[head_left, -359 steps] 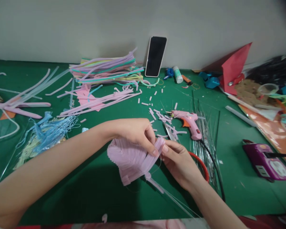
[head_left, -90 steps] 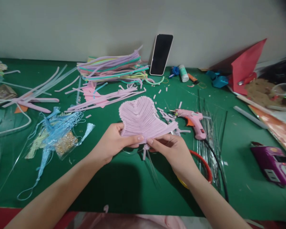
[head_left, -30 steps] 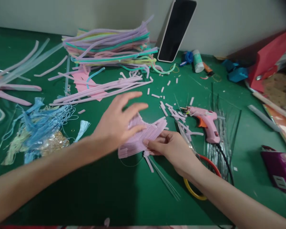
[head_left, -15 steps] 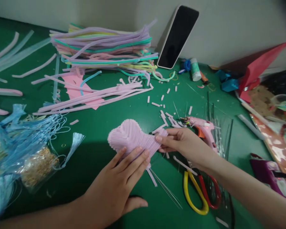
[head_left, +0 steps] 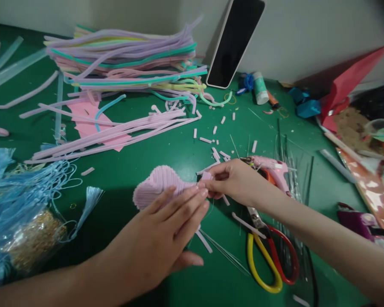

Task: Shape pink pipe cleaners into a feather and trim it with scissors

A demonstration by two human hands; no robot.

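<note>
1. Panel of lilac pipe cleaners (head_left: 158,181) lies in the middle of the frame, low over the green table (head_left: 211,283); its rounded part points to the left, and its narrow end points to the right.
2. The left hand (head_left: 153,234) rests from below upon this panel, with the fingers stretched and not closed around it; its fingertips come just beside the fingers of the other hand.
3. The right hand (head_left: 235,181) holds the narrow end of the panel in a pinch between thumb and fingers.
4. Under the left fingers, a short lilac stem (head_left: 205,241) and several thin wires (head_left: 225,251) come out toward the lower right.
5. Scissors (head_left: 265,232), with one yellow and one red handle, lie at the lower right, and the pink glue gun (head_left: 277,168) lies partly hidden behind the right forearm.
6. At the upper left is a thick bundle of coloured pipe cleaners (head_left: 124,51); near its right end, a phone (head_left: 235,42) leans on the wall.
7. Blue tassels (head_left: 16,192) and a clear bag of gold-coloured small parts (head_left: 35,241) occupy the lower left.
</note>
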